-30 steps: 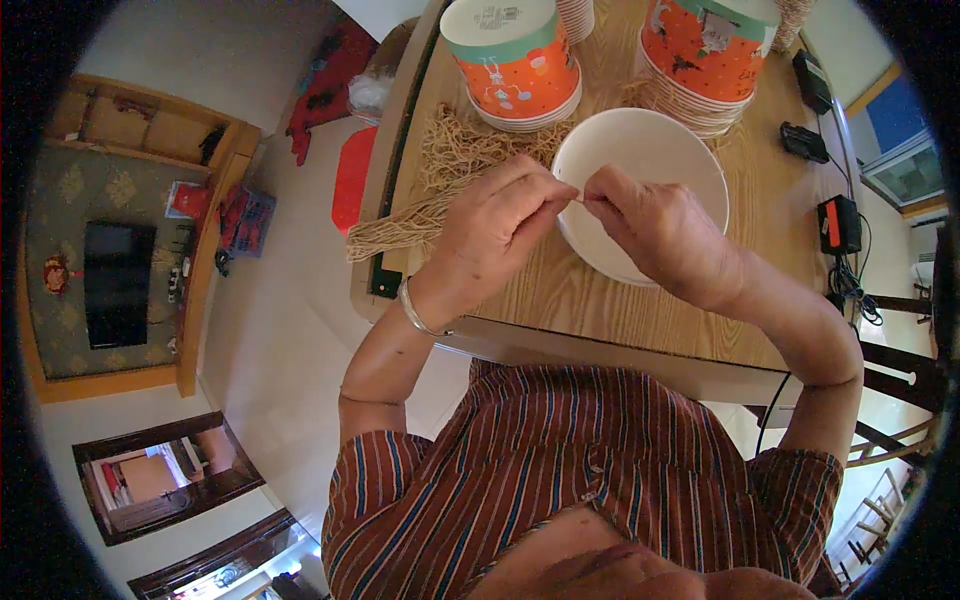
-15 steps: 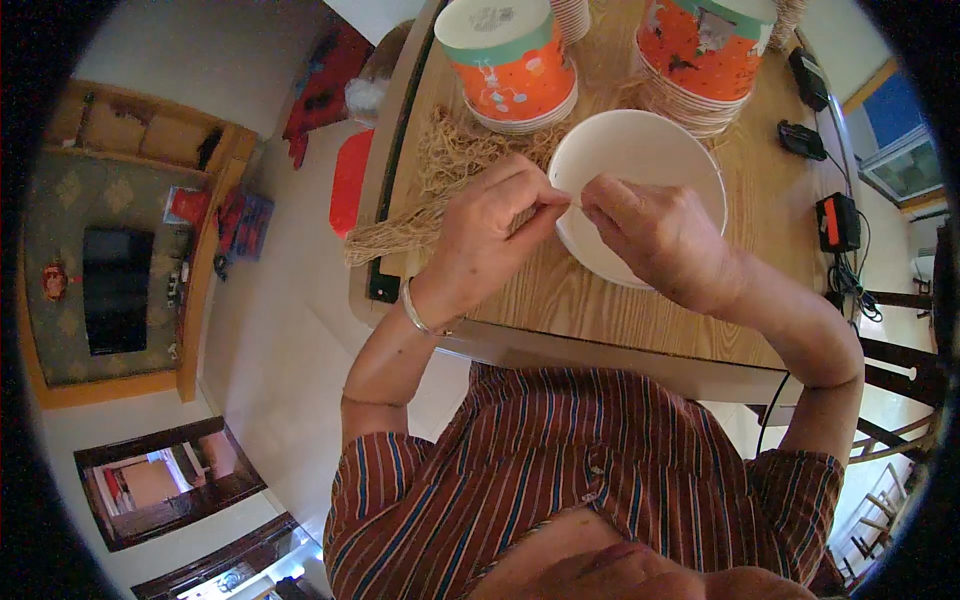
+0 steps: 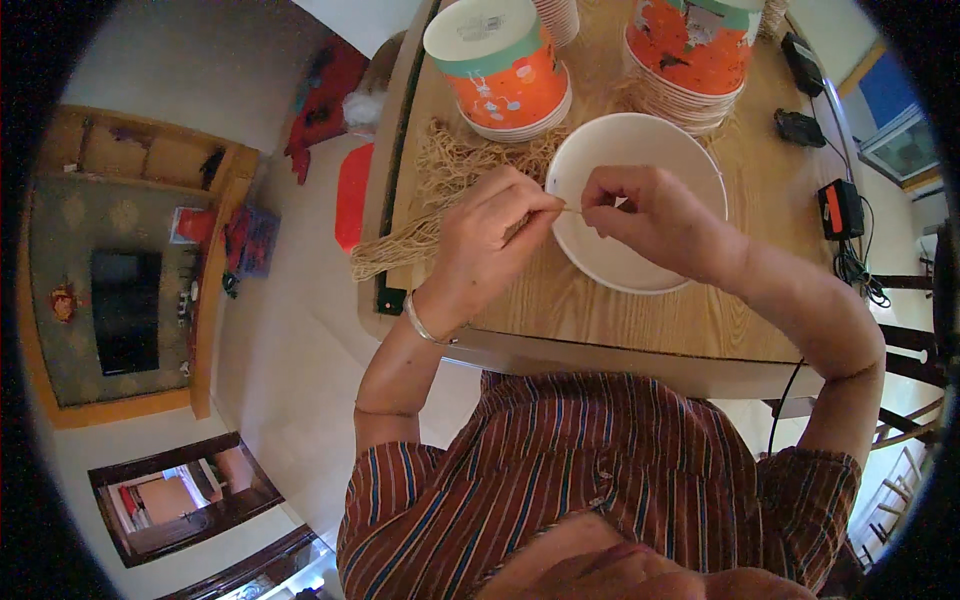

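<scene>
A short length of thin tan string [image 3: 571, 209] runs between my two hands. Thumb and forefinger of my left hand [image 3: 492, 232] pinch its left end, and a silver bracelet circles that wrist. The other end is pinched by my right hand [image 3: 655, 220], which hangs over a white paper bucket [image 3: 612, 143]. This bucket stands mouth up near the table's front edge, its lower right part covered by my right hand. Beside my left hand lies a tangled bundle of tan strings [image 3: 455, 165], its straighter ends reaching the table's left edge.
Behind the bucket stand upside-down stacks of orange and green paper buckets, one on the left [image 3: 505, 85] and one on the right [image 3: 690, 55]. Black power adapters [image 3: 840, 210] with cables lie along the right edge of the wooden table [image 3: 600, 330]. A red stool [image 3: 354, 195] stands left.
My hands have drawn slightly apart, so more string shows between them. A small gap has appeared between my right thumb and forefinger. The whole view has shifted a little.
</scene>
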{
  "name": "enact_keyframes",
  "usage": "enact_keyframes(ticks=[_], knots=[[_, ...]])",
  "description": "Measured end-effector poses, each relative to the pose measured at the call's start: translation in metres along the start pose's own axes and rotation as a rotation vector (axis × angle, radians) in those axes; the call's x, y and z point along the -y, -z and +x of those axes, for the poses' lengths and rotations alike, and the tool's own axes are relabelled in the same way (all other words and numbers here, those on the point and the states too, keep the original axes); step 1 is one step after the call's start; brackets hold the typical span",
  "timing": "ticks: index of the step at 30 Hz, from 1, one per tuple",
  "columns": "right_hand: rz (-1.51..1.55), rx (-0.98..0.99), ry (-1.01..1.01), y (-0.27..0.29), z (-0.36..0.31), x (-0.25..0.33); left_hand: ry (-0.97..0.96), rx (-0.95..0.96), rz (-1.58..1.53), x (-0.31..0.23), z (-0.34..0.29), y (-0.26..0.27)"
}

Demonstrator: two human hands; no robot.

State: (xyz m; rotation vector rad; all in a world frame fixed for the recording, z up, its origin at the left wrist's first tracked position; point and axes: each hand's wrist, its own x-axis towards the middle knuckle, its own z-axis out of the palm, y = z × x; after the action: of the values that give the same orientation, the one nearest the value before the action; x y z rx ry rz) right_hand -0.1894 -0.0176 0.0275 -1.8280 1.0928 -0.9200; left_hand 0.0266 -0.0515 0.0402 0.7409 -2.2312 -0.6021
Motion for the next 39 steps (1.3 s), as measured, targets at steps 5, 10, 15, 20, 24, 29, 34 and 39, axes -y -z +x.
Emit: enact_keyframes(ticks=[5,10,15,20,24,29,34,39], knots=[[0.201,0.05,-0.442,0.009,0.004,0.021,-0.002,-0.017,-0.002,-0.002,-0.004,-0.001],[0.326,0.025,-0.631,0.006,0.006,0.019,-0.008,-0.035,0.067,-0.003,-0.012,-0.004],[0.462,-0.017,-0.663,0.003,0.006,0.02,0.07,-0.018,-0.012,-0.013,-0.021,-0.004],[0.386,0.008,-0.674,-0.001,0.007,0.022,0.039,-0.028,-0.037,-0.015,-0.026,-0.008],[0.369,0.028,-0.657,-0.002,0.007,0.019,0.266,-0.091,-0.148,-0.009,-0.028,-0.008],[0.321,0.053,-0.687,0.001,0.012,0.035,0.274,-0.127,-0.277,0.021,-0.024,-0.016],[0.326,0.048,-0.673,-0.003,0.011,0.02,0.302,-0.045,-0.454,0.029,-0.023,-0.021],[0.337,0.077,-0.661,0.001,0.011,0.028,0.375,-0.011,-0.526,0.026,-0.024,-0.019]])
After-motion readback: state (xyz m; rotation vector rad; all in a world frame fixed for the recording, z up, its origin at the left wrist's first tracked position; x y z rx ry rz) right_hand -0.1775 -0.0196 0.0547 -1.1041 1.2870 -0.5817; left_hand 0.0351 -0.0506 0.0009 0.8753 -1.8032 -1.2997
